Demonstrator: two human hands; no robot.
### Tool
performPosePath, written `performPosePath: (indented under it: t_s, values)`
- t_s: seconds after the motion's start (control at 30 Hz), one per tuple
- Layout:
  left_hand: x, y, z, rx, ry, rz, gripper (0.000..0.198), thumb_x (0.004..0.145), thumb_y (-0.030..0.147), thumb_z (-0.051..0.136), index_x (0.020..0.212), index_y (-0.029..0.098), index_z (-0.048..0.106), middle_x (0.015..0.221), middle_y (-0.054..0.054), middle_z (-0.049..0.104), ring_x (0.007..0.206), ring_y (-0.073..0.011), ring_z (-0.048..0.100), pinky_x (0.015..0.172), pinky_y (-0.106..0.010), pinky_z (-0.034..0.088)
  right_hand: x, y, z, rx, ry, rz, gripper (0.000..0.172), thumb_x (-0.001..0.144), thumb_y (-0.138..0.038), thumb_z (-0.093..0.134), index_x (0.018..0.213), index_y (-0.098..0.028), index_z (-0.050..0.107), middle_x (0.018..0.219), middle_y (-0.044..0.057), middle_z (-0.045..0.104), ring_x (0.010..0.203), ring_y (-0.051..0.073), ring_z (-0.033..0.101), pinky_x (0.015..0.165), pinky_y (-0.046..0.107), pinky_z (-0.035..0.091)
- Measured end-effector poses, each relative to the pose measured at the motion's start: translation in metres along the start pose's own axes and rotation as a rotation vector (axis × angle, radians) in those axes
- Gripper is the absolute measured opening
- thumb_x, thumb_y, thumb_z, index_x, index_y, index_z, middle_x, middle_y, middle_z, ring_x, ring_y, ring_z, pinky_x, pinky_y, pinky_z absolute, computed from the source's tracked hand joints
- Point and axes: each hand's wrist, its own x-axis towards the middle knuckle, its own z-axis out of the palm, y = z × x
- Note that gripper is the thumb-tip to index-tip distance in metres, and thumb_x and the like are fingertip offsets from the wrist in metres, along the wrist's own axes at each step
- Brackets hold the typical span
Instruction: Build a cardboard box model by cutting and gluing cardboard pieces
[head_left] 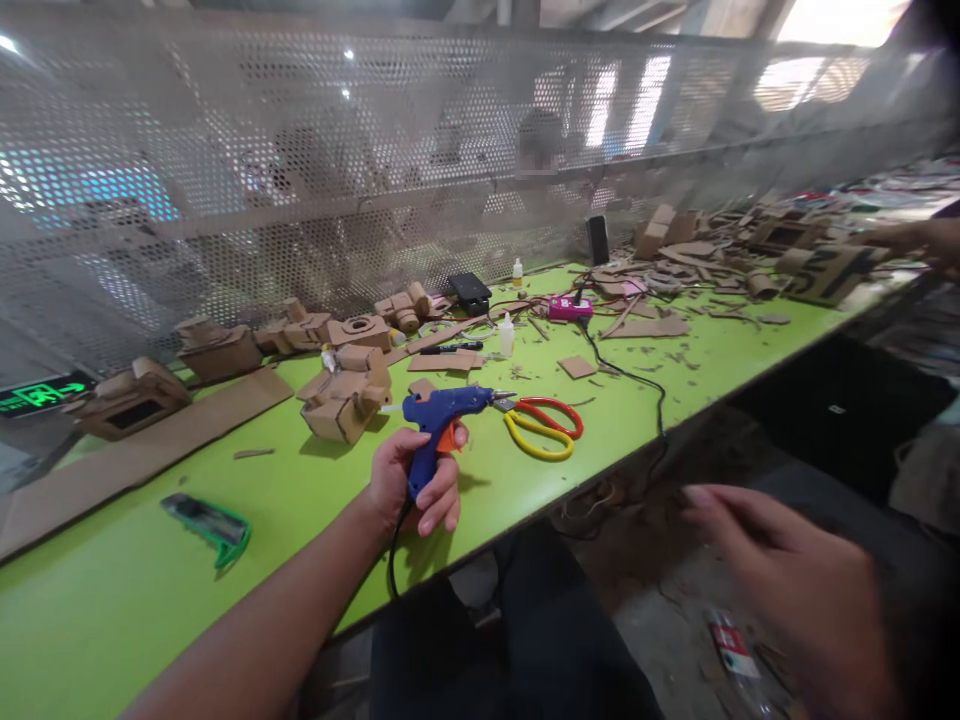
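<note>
My left hand (412,485) is closed around the handle of a blue hot glue gun (450,403), by its orange trigger. The nozzle points right, and a glue stick end sticks out at the back. Just beyond the nozzle lie scissors (551,456) with red and yellow handles. Behind the gun, to the left, stands a small cardboard model (341,400). Off the table's front edge, at the lower right, is my right hand (802,590), blurred. Its thumb and fingers are drawn together; whatever may be between them is not discernible.
A green utility knife (210,525) and a long cardboard strip (150,455) lie at left. Small bottles (507,336), a marker (450,348), a magenta device (570,307) with a cable and cardboard scraps lie farther back. A perforated screen (300,180) borders the table. Another person's hand (919,240) shows at right.
</note>
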Motion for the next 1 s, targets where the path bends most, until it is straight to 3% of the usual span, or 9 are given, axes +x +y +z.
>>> performPosePath:
  t_s: [0.07,0.13,0.27,0.4,1.0]
  values:
    - [-0.001,-0.003,0.002,0.033,-0.002,-0.002,0.028,0.090,0.034,0.038,0.102,0.016,0.055,0.046,0.002,0.057,0.033,-0.0179,0.057,0.047,-0.032,0.055,-0.008,-0.042,0.030,0.159,-0.153,-0.126,0.025,0.082,-0.045,0.067,0.085,-0.023,0.079,0.068,0.003,0.074,0.055,0.017,0.067,0.052,0.027,0.048]
    - [-0.002,-0.007,0.002,0.061,-0.010,-0.005,0.027,0.089,0.033,0.039,0.103,0.015,0.054,0.048,0.001,0.059,0.034,-0.0184,0.058,0.048,-0.033,0.056,-0.016,-0.084,0.059,0.307,-0.191,-0.190,0.024,0.088,-0.038,0.062,0.085,-0.021,0.078,0.056,-0.002,0.068,0.043,0.011,0.058,0.046,0.023,0.044]
    - [-0.003,-0.012,0.002,0.120,-0.005,0.006,0.026,0.089,0.033,0.041,0.104,0.015,0.053,0.049,0.001,0.060,0.035,-0.0181,0.058,0.050,-0.034,0.056,-0.023,-0.130,0.095,0.338,0.063,-0.219,0.021,0.087,-0.032,0.065,0.087,-0.016,0.078,0.048,-0.004,0.060,0.040,0.008,0.052,0.047,0.021,0.041]
    - [-0.002,-0.015,0.003,0.181,0.005,0.026,0.025,0.088,0.032,0.043,0.106,0.016,0.052,0.050,0.002,0.060,0.036,-0.0183,0.058,0.050,-0.035,0.056,-0.020,-0.133,0.102,0.285,0.232,-0.281,0.018,0.086,-0.029,0.067,0.084,-0.014,0.078,0.049,-0.004,0.061,0.041,0.008,0.053,0.049,0.020,0.042]
    - [-0.003,-0.023,0.004,0.258,0.048,0.047,0.025,0.085,0.030,0.049,0.101,0.013,0.058,0.046,0.002,0.059,0.034,-0.0157,0.055,0.049,-0.035,0.058,-0.022,-0.139,0.110,0.111,0.344,-0.317,0.016,0.084,-0.027,0.066,0.078,-0.017,0.078,0.047,-0.005,0.060,0.038,0.010,0.053,0.048,0.023,0.040]
